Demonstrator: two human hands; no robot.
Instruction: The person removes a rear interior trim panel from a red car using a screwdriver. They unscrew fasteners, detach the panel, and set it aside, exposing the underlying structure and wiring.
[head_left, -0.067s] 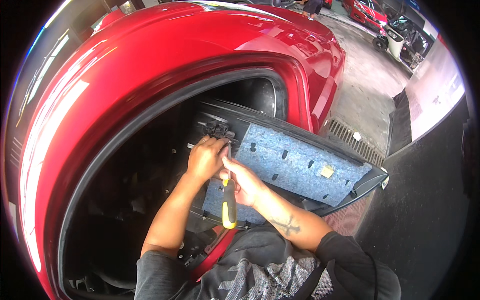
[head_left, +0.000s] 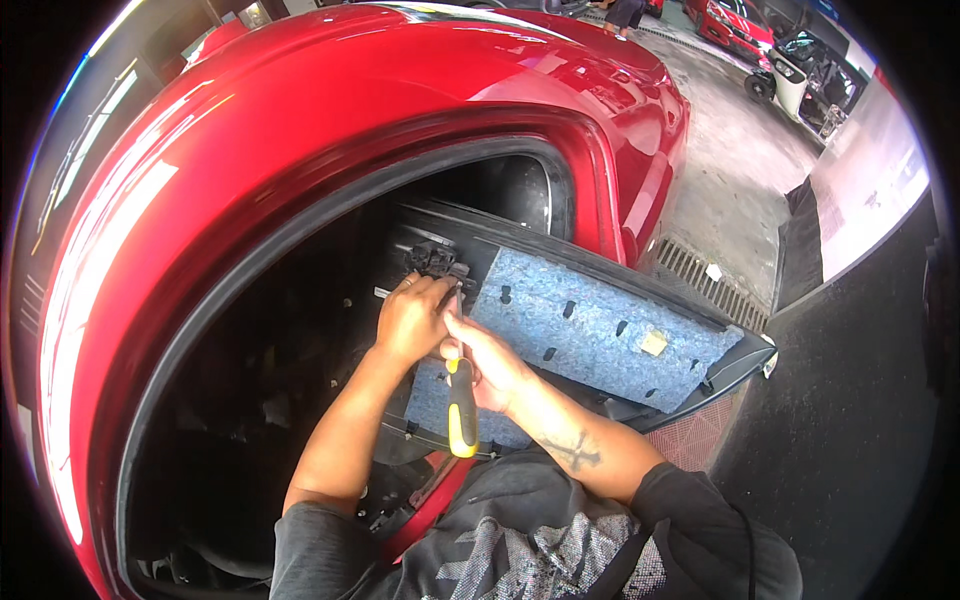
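A car door trim panel (head_left: 720, 318) lies back side up across the doorway of a red car, with blue felt padding (head_left: 580, 320) on it. At its left part is a black plastic mechanism (head_left: 432, 258). My left hand (head_left: 408, 318) is closed with its curled fingers at that mechanism; the fingertips are partly hidden. Close against it, my right hand (head_left: 488, 360) grips the shaft of a screwdriver between thumb and fingers. The screwdriver's yellow and black handle (head_left: 463, 410) points down toward my body, and its tip is by the mechanism, hidden near my left fingers.
The red car body (head_left: 330, 95) arches over the doorway, edged by a black rubber seal (head_left: 235, 265). A floor drain grate (head_left: 700, 280) and a dark board (head_left: 830, 400) are to the right. Farther off stand other cars, one red (head_left: 735, 28), and a person (head_left: 625, 14).
The screwdriver's handle has swung slightly to the right. Both hands stay in nearly the same place.
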